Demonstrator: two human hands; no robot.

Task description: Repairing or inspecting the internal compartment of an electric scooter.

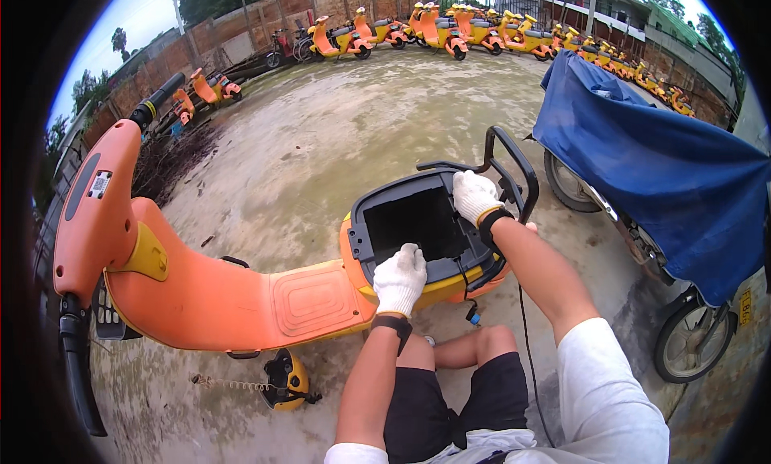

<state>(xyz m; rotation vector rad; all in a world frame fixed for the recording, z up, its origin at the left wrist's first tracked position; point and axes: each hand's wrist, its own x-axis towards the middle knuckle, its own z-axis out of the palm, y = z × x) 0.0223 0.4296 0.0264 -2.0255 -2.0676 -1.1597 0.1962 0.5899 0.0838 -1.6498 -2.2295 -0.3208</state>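
Observation:
An orange and yellow electric scooter point(313, 299) stands in front of me with its seat area uncovered. There, a dark grey rim point(384, 197) surrounds a deep black compartment point(409, 223). Both my hands wear white knit gloves. My left hand point(400, 279) is closed at the near edge of the compartment, its fingertips curled out of sight. My right hand point(475, 195) is closed at the far right corner, beside the black rear rack point(526, 171). Whatever either hand grips is hidden. A blue-tipped connector point(473, 313) hangs below the near side of the compartment.
A yellow helmet point(291, 380) with a coiled cord lies beside the scooter. At the right, a motorbike point(695, 335) stands under a blue tarp point(642, 151). A thin black cable point(526, 343) runs down by my right arm. Several similar scooters point(434, 30) line the far wall.

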